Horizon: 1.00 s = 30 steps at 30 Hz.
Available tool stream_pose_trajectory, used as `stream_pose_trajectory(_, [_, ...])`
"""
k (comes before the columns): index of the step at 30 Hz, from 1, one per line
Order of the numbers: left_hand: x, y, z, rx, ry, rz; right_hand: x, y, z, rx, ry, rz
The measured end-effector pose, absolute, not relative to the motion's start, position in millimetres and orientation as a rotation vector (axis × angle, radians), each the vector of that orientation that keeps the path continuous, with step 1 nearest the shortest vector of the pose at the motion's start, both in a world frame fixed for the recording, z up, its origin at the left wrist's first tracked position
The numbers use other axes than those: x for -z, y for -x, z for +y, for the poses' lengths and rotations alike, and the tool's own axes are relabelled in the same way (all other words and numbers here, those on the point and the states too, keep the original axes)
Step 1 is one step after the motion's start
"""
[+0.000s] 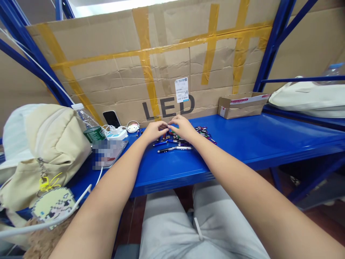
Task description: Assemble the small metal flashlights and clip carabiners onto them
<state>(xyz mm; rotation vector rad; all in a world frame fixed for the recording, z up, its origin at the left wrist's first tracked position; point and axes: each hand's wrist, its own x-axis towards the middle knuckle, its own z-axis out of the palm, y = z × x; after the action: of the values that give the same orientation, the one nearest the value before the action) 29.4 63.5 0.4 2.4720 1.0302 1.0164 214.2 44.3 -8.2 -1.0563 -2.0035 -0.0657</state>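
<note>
My left hand and my right hand meet over the blue table, thumbs and fingertips pinched close together. Whatever small piece is between them is too hidden to name. Just below the hands lie slim pen-shaped metal tubes: a black one, a silver one and a blue one. Beside my right wrist spreads a pile of thin coloured tubes. Small round bits, partly covered by the hands, are scattered beneath my fingers.
A beige bag and a plastic bottle stand at left, near a phone-like device, a white power strip and cables. An open cardboard box sits back right. Taped cardboard closes off the rear.
</note>
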Motion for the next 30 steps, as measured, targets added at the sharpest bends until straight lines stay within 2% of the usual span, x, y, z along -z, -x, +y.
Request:
stream_pose_trajectory(12, [-9,-30,61,-0.986,-3.078,1.052,9,-221,42,0.05,1.222,-2.026])
stream_pose_trajectory(20, [-5,-28,61,-0.883,-3.083,1.119,9,-223,34,0.089,1.547,-2.291])
stream_pose_trajectory(30, [-2,-30,63,-0.79,-3.097,1.075,9,-212,40,0.03,1.656,-2.301])
